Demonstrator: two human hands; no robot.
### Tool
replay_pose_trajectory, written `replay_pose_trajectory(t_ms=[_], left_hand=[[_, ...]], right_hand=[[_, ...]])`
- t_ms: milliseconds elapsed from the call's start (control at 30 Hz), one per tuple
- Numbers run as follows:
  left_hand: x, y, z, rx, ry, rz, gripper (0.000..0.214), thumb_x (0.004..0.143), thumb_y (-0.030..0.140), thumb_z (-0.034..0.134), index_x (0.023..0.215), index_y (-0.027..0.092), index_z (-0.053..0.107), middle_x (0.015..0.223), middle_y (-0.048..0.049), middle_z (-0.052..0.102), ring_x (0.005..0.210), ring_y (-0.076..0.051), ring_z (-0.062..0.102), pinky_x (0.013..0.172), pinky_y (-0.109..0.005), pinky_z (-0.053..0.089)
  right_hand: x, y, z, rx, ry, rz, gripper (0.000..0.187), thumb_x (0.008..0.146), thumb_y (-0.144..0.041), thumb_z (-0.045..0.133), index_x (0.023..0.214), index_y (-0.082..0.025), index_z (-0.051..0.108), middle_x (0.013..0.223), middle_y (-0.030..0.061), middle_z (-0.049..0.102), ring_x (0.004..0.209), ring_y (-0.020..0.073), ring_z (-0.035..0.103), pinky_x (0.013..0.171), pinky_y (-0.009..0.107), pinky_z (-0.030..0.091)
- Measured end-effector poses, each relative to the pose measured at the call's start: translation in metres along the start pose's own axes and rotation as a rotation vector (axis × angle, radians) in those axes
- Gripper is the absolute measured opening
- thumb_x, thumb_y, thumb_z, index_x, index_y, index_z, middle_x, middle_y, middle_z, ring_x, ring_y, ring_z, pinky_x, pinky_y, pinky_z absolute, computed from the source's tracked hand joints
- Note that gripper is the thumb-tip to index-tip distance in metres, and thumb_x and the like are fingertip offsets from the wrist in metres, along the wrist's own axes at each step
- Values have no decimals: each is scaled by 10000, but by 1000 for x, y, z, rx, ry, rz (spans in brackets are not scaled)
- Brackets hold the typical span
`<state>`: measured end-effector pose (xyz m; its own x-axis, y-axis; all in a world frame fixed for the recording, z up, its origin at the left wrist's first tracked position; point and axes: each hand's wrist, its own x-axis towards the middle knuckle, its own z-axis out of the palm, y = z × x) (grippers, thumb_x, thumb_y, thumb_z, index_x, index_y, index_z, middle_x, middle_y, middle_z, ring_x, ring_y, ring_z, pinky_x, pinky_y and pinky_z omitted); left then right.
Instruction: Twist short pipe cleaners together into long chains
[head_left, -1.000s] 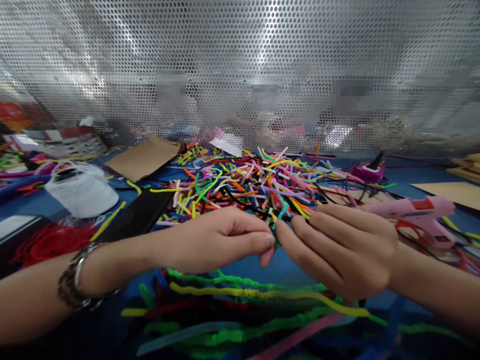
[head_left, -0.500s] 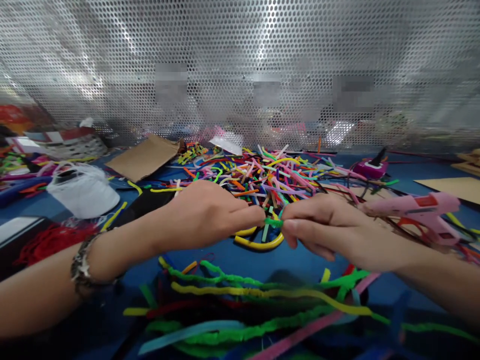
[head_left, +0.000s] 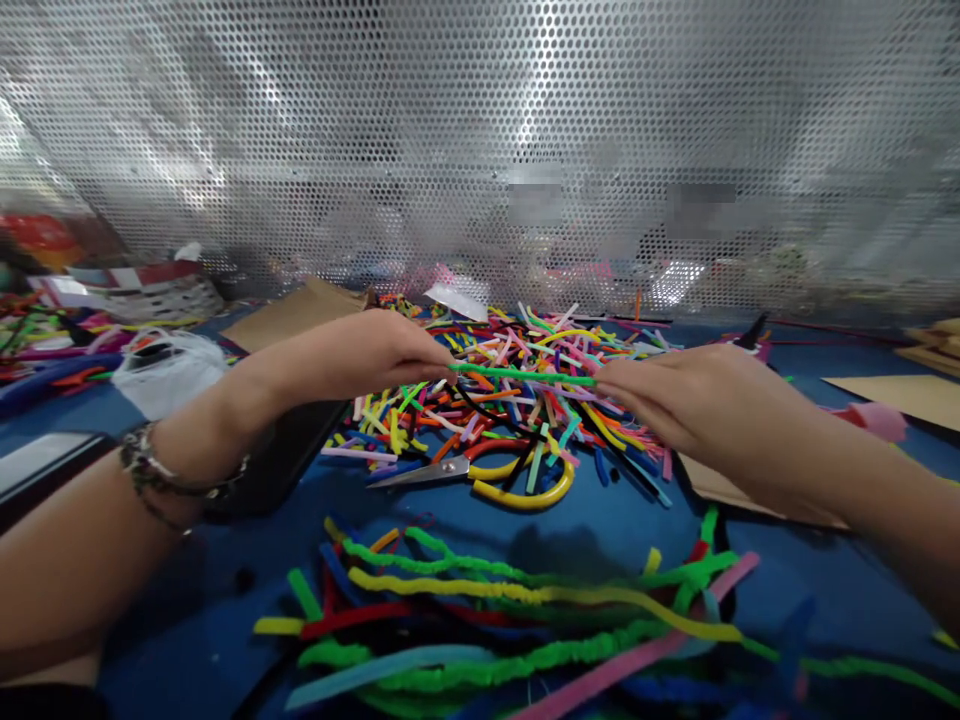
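Note:
A green pipe cleaner (head_left: 525, 374) is stretched nearly level between my two hands, above the table. My left hand (head_left: 367, 350) pinches its left end, and my right hand (head_left: 697, 410) pinches the right end. Just below lie scissors (head_left: 480, 475) with yellow and red handles, their blades pointing left. Behind and under the green piece spreads a heap of short coloured pipe cleaner pieces (head_left: 420, 415). Nearer to me lie longer pipe cleaners in yellow (head_left: 465, 587), green (head_left: 510, 660) and pink (head_left: 600, 655), some of them twisted.
At the left are a white string-like bundle (head_left: 169, 375) and a dark flat device (head_left: 45, 470). Brown cardboard (head_left: 277, 310) lies behind my left arm. A pink glue gun (head_left: 877, 420) is partly hidden by my right arm. A perforated metal panel (head_left: 480, 120) stands across the back.
My hands have moved apart and upward, from almost touching to holding the green pipe cleaner drawn out between them. The scissors are now in fuller view.

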<state>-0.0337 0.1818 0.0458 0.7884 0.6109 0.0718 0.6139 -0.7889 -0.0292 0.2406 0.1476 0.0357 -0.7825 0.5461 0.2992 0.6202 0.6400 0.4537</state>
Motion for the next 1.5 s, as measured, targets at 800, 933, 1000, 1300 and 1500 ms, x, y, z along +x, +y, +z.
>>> replay_pose_trajectory(t_ms=[800, 933, 1000, 1300, 1500], left_hand=[[15, 34, 33, -146, 262, -103, 347, 900, 295, 220, 1023, 154, 511, 864, -28, 614, 782, -142, 573, 678, -210, 412], [19, 41, 45, -83, 77, -81, 253, 877, 224, 296, 949, 164, 531, 764, -19, 620, 678, -150, 582, 569, -214, 398], [20, 51, 56, -41, 50, -57, 210, 855, 180, 333, 942, 174, 525, 828, -25, 628, 719, -162, 595, 568, -221, 405], [20, 74, 78, 51, -29, 10, 144, 832, 178, 381, 795, 183, 520, 733, -3, 618, 632, -163, 616, 466, -222, 404], [23, 76, 85, 101, 19, -2, 149, 832, 182, 372, 790, 183, 515, 735, 0, 630, 608, -165, 615, 429, -225, 380]], right_hand=[[89, 62, 20, 53, -231, 191, 270, 855, -330, 363, 910, -186, 585, 760, 3, 603, 659, 103, 523, 602, 221, 353], [100, 76, 64, 16, -369, 316, 256, 843, -330, 415, 901, -147, 584, 860, 56, 598, 764, 152, 552, 661, 298, 422], [102, 75, 81, 35, -421, 350, 273, 842, -357, 432, 964, -143, 549, 943, 54, 572, 817, 142, 547, 717, 332, 445], [106, 87, 98, 170, -502, 376, 285, 822, -330, 475, 1026, -140, 536, 1062, 46, 530, 887, 178, 530, 730, 334, 460], [102, 83, 105, 254, -532, 388, 279, 829, -331, 465, 1030, -148, 527, 1046, 48, 533, 884, 169, 533, 741, 342, 458]])
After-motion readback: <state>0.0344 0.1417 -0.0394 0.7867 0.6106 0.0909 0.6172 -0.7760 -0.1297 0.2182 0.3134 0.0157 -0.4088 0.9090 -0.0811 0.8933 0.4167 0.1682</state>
